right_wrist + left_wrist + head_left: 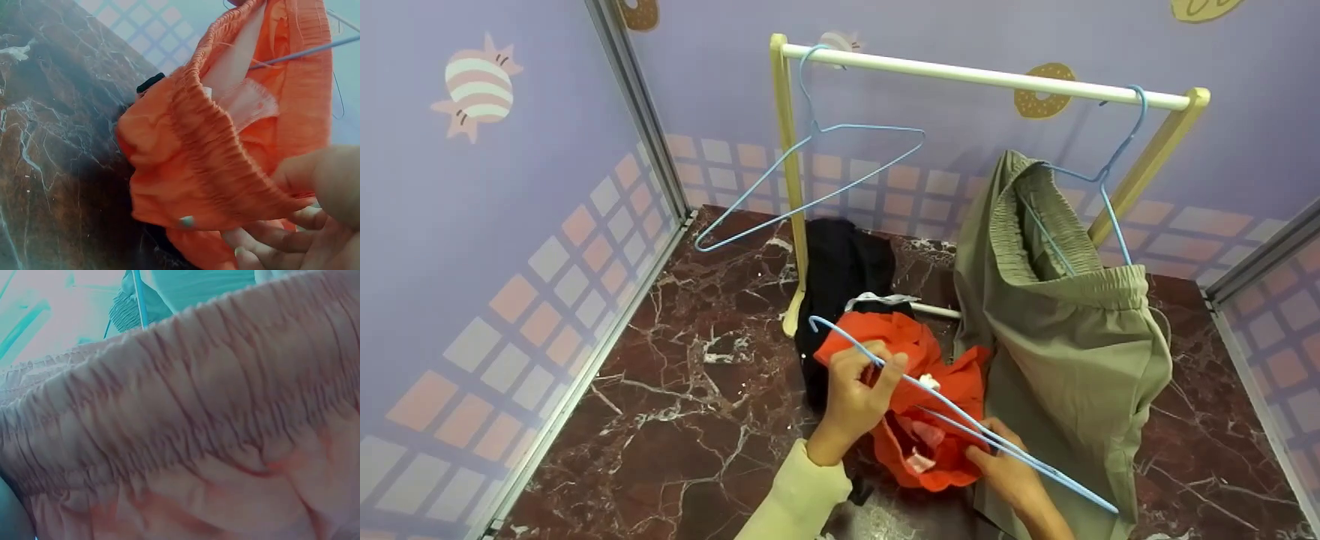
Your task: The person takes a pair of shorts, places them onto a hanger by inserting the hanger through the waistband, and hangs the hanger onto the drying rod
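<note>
In the head view my left hand (859, 390) pinches a blue wire hanger (952, 405) near its hook, thumb on top. The hanger slants down to the right, with part of it inside the waist of orange elastic-waist pants (960, 382). My right hand (1009, 465) grips the waistband at its lower right side. The right wrist view shows that hand's (304, 225) thumb inside the gathered waistband (208, 146) and its fingers outside. Pale pocket lining (250, 104) lies within the opening. Gathered waistband (185, 388) fills most of the left wrist view.
A rack with a white rail (960, 71) and wooden posts stands ahead. An unloaded blue hanger (810, 206) hangs at its left; khaki pants (1057, 337) hang from another hanger (1110, 169) at right. Black cloth (844, 262) lies by the left post on the marbled floor (660, 375).
</note>
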Tool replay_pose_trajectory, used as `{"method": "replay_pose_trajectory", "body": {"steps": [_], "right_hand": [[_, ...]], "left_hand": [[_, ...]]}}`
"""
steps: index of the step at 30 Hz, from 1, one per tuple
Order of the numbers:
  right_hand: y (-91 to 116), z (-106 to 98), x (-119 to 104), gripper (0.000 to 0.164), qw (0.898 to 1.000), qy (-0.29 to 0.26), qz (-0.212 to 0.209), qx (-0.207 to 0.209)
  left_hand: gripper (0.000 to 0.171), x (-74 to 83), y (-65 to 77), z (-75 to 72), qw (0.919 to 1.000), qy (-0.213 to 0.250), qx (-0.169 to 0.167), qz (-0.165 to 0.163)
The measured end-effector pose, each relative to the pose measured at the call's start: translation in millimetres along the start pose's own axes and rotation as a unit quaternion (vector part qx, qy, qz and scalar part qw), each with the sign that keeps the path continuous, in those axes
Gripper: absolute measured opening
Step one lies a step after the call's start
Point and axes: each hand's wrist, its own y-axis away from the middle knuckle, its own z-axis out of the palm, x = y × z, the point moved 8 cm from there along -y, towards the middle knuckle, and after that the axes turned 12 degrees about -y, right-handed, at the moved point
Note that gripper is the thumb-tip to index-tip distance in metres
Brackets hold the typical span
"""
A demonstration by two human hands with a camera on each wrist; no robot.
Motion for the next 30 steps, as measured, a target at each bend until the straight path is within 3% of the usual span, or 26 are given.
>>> {"method": "replay_pose_trajectory", "body": {"steps": [7, 12, 15, 19, 25, 30], "right_hand": [[2, -14, 14, 0.023, 0.997, -0.064, 0.034, 0.020], [8, -14, 14, 0.021, 0.982, -0.161, 0.080, -0.063], [12, -15, 8, 0.024, 0.970, -0.195, 0.076, -0.121], [14, -25, 0, 0.025, 0.972, -0.178, 0.068, -0.136], [12, -47, -13, 0.028, 0.986, -0.112, 0.085, -0.094], [14, -56, -28, 0.027, 0.986, -0.120, 0.051, -0.099]], "left_hand": [[0.032, -5.9, -0.7, -7.2, 0.9997, -0.017, 0.015, -0.013], [0.032, -10.5, 0.0, -11.0, 0.9993, -0.021, 0.023, -0.022], [0.031, -12.8, 0.7, -12.7, 0.9990, -0.025, 0.025, -0.025], [0.030, -13.9, 2.3, -13.8, 0.9986, -0.038, 0.026, -0.027], [0.031, -14.8, 3.1, -12.1, 0.9978, -0.055, 0.021, -0.030], [0.032, -15.3, 4.3, -11.0, 0.9972, -0.070, 0.016, -0.021]]}}
